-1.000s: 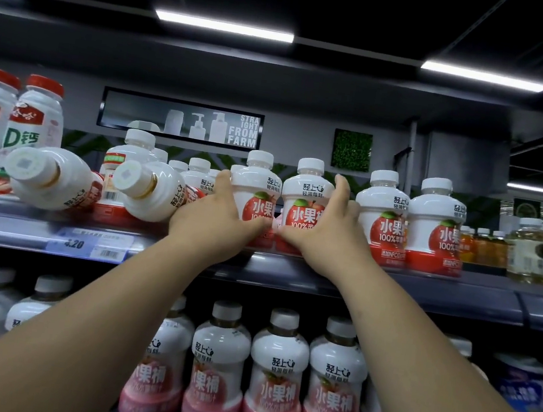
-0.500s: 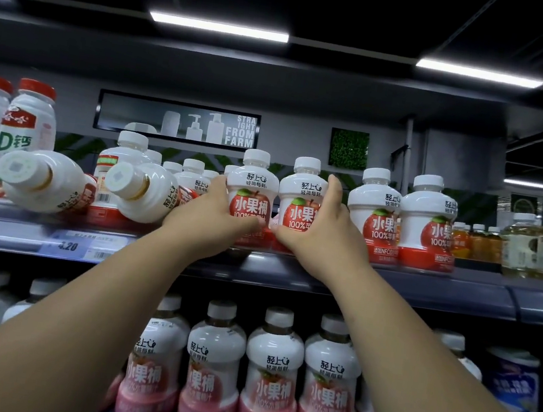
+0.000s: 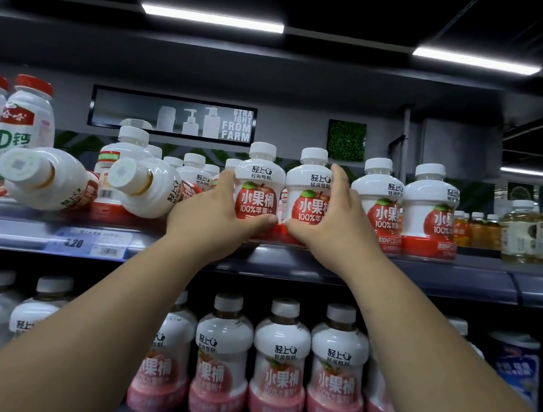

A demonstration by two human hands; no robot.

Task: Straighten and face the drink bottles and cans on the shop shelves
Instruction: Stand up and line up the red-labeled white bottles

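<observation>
I am working the upper shelf [image 3: 392, 273]; my left hand [image 3: 217, 212] is wrapping the low, wide part of one apple juice bottle [image 3: 257, 190], and my right hand [image 3: 333, 224] is cupping its neighbour [image 3: 306, 196], so both grips are curled closed around the bodies, thumbs meeting at the front near the base; both bottles are standing upright at the shelf's front edge, labels facing me, touching each other.

I am judging them as full, fairly heavy for their size, stiff plastic with a smooth sleeve that may be slippery; holding low on the broad belly seems safest, since the narrow neck and cap would let them tip.

To the left, two tipped bottles [image 3: 148, 189] are lying with caps towards me and are still needing attention; what is standing behind the front row is mostly hidden; my fingers behind the bottles are out of sight; the lower shelf's pink bottles [image 3: 278, 369] are blurred and partly covered by my forearms.
</observation>
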